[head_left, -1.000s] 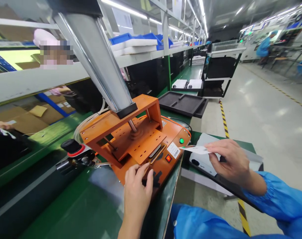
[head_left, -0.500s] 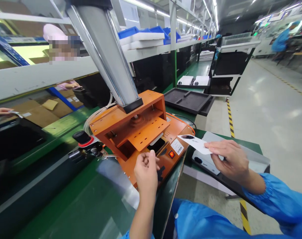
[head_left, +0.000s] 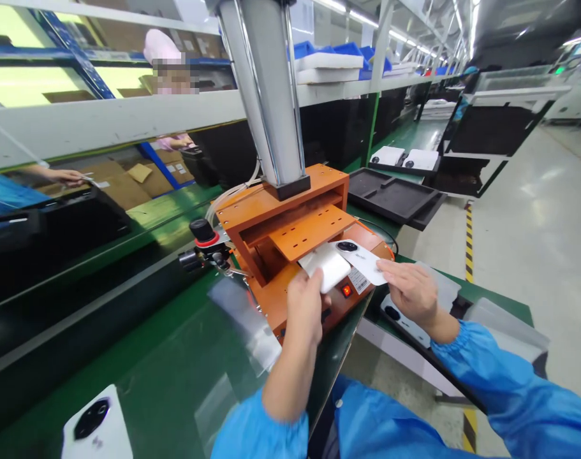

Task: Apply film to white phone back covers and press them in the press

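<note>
An orange press machine [head_left: 271, 210] with a tall silver cylinder stands on the green conveyor belt [head_left: 166, 376]. My left hand [head_left: 305, 306] grips a white phone back cover [head_left: 326, 266] at the machine's front opening, pulled partly out. My right hand [head_left: 409, 290] holds a second white cover with a round black camera ring [head_left: 361, 258] just to the right, over the machine's front corner. Both covers nearly touch each other.
Another white cover with a black camera ring [head_left: 96, 427] lies on the belt at bottom left. Clear film sheets [head_left: 245, 319] lie by the machine. A black tray [head_left: 395, 199] and white devices [head_left: 407, 158] sit behind. A co-worker's hand [head_left: 63, 176] works across the line.
My left hand has pulled a white cover out of the press. My right hand moved its cover left toward the machine. The view shifted, bringing the cover at bottom left into sight.
</note>
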